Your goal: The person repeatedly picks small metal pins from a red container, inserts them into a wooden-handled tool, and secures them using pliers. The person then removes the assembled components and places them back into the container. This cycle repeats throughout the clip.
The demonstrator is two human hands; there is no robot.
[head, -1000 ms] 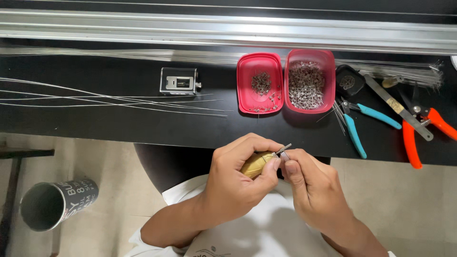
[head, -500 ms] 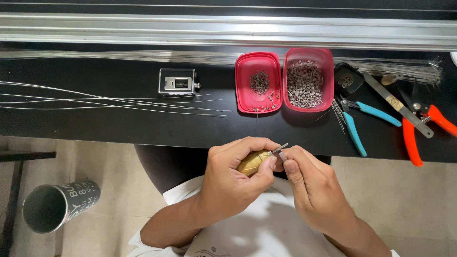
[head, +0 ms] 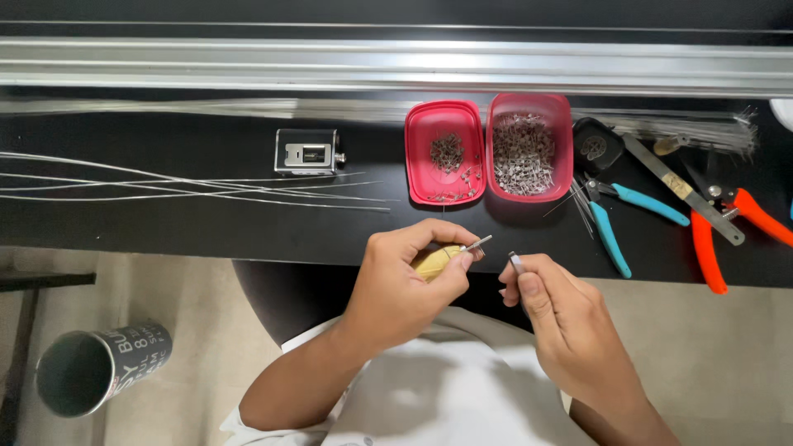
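Head view: my left hand (head: 405, 285) grips a yellow-handled tool (head: 442, 260); my right hand (head: 549, 318), at its three o'clock, pinches a small metal piece (head: 515, 262). Red trays (head: 487, 149) sit at twelve. A loosened pinch could drop it.

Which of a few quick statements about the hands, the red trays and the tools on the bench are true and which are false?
1. The left hand holds a yellowish tool with a metal tip. True.
2. The right hand is resting on the blue-handled pliers. False: it pinches a small metal piece in front of the bench edge.
3. Both red trays hold small metal parts. True.
4. The two hands are joined at the tool tip. False: there is a gap between them.
5. The orange-handled cutters lie left of the trays. False: they lie at the right.
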